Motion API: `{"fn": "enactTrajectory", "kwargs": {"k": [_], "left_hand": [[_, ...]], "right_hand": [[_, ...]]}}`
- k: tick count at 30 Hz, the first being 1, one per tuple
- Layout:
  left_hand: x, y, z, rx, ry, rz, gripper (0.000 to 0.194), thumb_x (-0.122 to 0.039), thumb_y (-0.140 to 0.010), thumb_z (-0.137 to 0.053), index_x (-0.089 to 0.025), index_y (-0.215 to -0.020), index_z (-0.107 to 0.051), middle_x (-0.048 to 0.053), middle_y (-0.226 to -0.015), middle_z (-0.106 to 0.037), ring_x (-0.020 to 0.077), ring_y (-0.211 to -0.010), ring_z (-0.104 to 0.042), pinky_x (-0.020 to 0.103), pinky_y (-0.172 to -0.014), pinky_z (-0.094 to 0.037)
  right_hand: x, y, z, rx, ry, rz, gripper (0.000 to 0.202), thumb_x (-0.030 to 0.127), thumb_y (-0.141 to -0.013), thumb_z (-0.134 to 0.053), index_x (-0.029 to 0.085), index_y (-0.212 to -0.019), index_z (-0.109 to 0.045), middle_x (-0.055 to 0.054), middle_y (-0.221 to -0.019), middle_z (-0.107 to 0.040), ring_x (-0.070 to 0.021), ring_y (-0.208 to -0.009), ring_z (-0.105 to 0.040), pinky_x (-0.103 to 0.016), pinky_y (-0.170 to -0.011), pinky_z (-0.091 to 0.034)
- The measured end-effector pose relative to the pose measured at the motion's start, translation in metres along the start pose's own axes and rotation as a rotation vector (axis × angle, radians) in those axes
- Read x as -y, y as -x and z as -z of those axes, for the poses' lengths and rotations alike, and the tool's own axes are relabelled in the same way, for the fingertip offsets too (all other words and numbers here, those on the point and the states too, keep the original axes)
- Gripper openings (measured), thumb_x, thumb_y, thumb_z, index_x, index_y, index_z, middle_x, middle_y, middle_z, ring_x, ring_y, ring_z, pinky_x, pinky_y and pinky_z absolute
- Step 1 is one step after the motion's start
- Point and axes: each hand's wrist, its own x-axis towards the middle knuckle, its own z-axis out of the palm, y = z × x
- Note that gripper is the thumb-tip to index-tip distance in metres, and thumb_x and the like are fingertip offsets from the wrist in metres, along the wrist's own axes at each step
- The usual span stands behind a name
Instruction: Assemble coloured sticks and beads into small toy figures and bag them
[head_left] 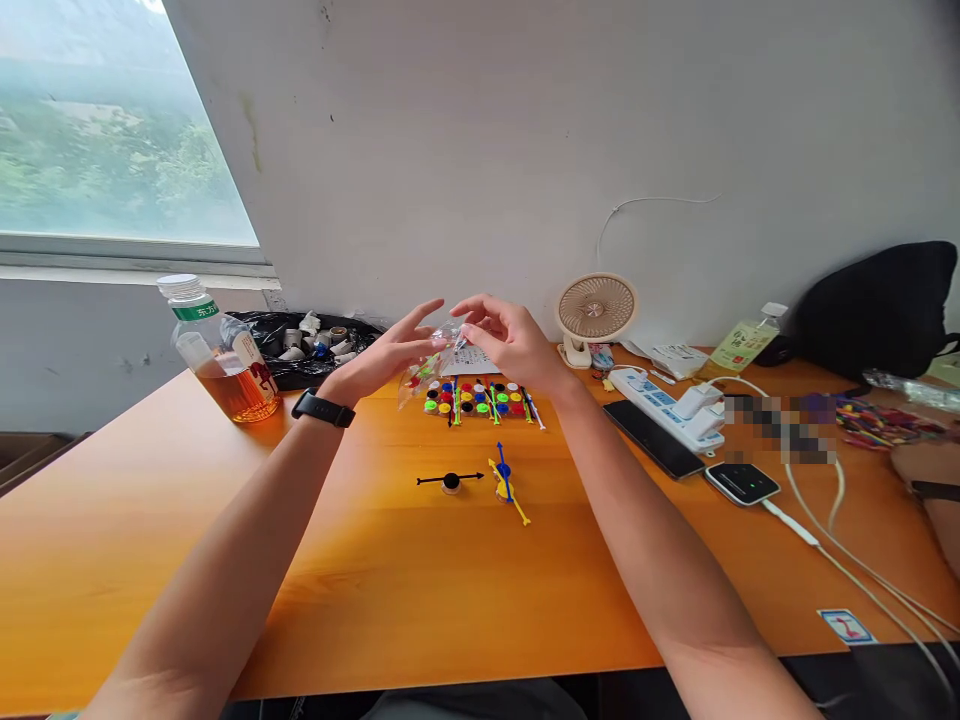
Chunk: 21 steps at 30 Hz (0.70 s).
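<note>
A clear plastic bag [414, 384] with small coloured pieces in it is held up between my hands. My left hand [390, 352], with a black watch on its wrist, grips the bag's left side, its upper finger stretched out. The fingertips of my right hand [514, 342] pinch the bag's upper edge. Below them, rows of coloured round pieces [480, 400] and several arrow sticks lie on the table. Closer to me are a black disc with a black arrow [451, 481] across it and a blue and yellow pair of arrow pieces [504, 482].
A tilted-looking bottle of amber drink [232, 375] stands left, beside a black bag of scraps [300, 340]. Behind is a small fan [598, 308]. On the right lie a phone [654, 440], a power strip [660, 405], a charging device [742, 483] and white cables [847, 560].
</note>
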Motion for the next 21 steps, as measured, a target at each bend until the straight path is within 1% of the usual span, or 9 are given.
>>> {"fn": "enactTrajectory", "kwargs": {"k": [2,5,9,12,14,16,17,18,21], "left_hand": [[0.008,0.0,0.004,0.048,0.144,0.01,0.083,-0.057,-0.092,-0.071,-0.032,-0.165,-0.039,0.011,-0.137,-0.07,0.0291,-0.123,-0.068,0.042,-0.104,-0.053],[0.02,0.0,0.004,0.222,0.271,0.014,0.08,-0.068,-0.086,-0.075,-0.028,-0.153,-0.057,0.012,-0.131,-0.073,0.0303,-0.12,-0.069,0.043,-0.102,-0.055],[0.029,-0.001,0.0,0.332,0.144,0.098,0.065,-0.053,-0.076,-0.09,-0.019,-0.129,-0.074,0.013,-0.112,-0.078,0.0264,-0.098,-0.075,0.039,-0.088,-0.058],[0.029,-0.003,0.004,0.216,0.084,0.12,0.044,-0.044,-0.079,-0.09,-0.015,-0.109,-0.077,0.011,-0.097,-0.079,0.0221,-0.085,-0.075,0.035,-0.08,-0.059],[0.029,-0.002,0.013,0.044,0.144,0.065,0.038,-0.044,-0.081,-0.089,-0.016,-0.103,-0.076,0.009,-0.096,-0.079,0.0199,-0.085,-0.075,0.033,-0.081,-0.06],[0.031,-0.001,0.024,-0.144,0.238,0.017,0.039,-0.045,-0.084,-0.087,-0.018,-0.109,-0.074,0.008,-0.105,-0.079,0.0188,-0.092,-0.075,0.031,-0.085,-0.06],[0.032,0.001,0.029,-0.202,0.272,0.019,0.041,-0.046,-0.086,-0.086,-0.02,-0.115,-0.073,0.009,-0.111,-0.079,0.019,-0.096,-0.076,0.031,-0.087,-0.061],[0.034,0.002,0.033,-0.228,0.287,0.039,0.045,-0.046,-0.086,-0.086,-0.021,-0.12,-0.071,0.01,-0.117,-0.078,0.0198,-0.1,-0.076,0.032,-0.089,-0.061],[0.04,0.004,0.039,-0.228,0.248,0.118,0.057,-0.039,-0.078,-0.094,-0.019,-0.125,-0.069,0.012,-0.117,-0.079,0.022,-0.102,-0.077,0.033,-0.091,-0.061]], "right_hand": [[0.002,0.0,0.0,0.006,-0.031,0.015,0.024,0.034,-0.099,-0.062,0.023,-0.12,-0.064,-0.002,-0.097,-0.064,-0.0182,-0.093,-0.065,-0.031,-0.087,-0.057],[0.005,0.001,0.0,-0.038,-0.062,0.049,0.032,0.035,-0.096,-0.067,0.025,-0.126,-0.061,-0.002,-0.099,-0.062,-0.0181,-0.095,-0.063,-0.03,-0.086,-0.057],[0.002,0.001,0.003,-0.047,-0.041,0.075,0.025,0.035,-0.097,-0.066,0.024,-0.119,-0.065,-0.002,-0.096,-0.062,-0.0177,-0.093,-0.062,-0.031,-0.087,-0.055],[-0.006,-0.003,0.007,-0.169,0.023,0.055,0.025,0.033,-0.095,-0.067,0.025,-0.119,-0.064,-0.003,-0.102,-0.065,-0.0192,-0.098,-0.063,-0.032,-0.085,-0.054],[-0.014,-0.006,0.01,-0.333,0.068,0.008,0.028,0.029,-0.094,-0.065,0.025,-0.121,-0.062,-0.005,-0.107,-0.066,-0.0194,-0.097,-0.062,-0.031,-0.081,-0.052],[-0.022,-0.007,0.011,-0.363,0.126,-0.076,0.022,0.025,-0.093,-0.062,0.023,-0.114,-0.064,-0.005,-0.105,-0.067,-0.0184,-0.09,-0.062,-0.03,-0.077,-0.05],[-0.025,-0.006,0.01,-0.261,0.158,-0.119,0.016,0.025,-0.093,-0.061,0.021,-0.108,-0.066,-0.005,-0.102,-0.069,-0.0178,-0.086,-0.062,-0.03,-0.075,-0.049],[-0.028,-0.005,0.007,-0.076,0.185,-0.152,0.013,0.025,-0.093,-0.061,0.02,-0.102,-0.068,-0.005,-0.099,-0.07,-0.0174,-0.084,-0.062,-0.029,-0.074,-0.048],[-0.034,0.003,-0.014,0.72,0.234,-0.183,0.014,0.03,-0.088,-0.072,0.017,-0.095,-0.074,-0.004,-0.098,-0.075,-0.0172,-0.085,-0.065,-0.026,-0.071,-0.046]]}}
